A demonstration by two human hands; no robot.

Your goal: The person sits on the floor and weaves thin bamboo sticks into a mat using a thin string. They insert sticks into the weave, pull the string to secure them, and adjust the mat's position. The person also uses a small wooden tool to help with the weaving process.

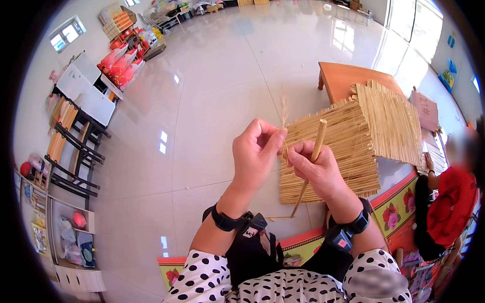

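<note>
Pinching a thin straw strand, left hand fingers are pressed together; a reed stick is gripped upright in the right hand, held clear above the woven reed mats.

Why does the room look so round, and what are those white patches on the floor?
Head view: the fisheye lens bends straight edges toward a dark rim; window light glares off the glossy pale tiled floor; both hands, left hand and right hand, stay sharp.
</note>
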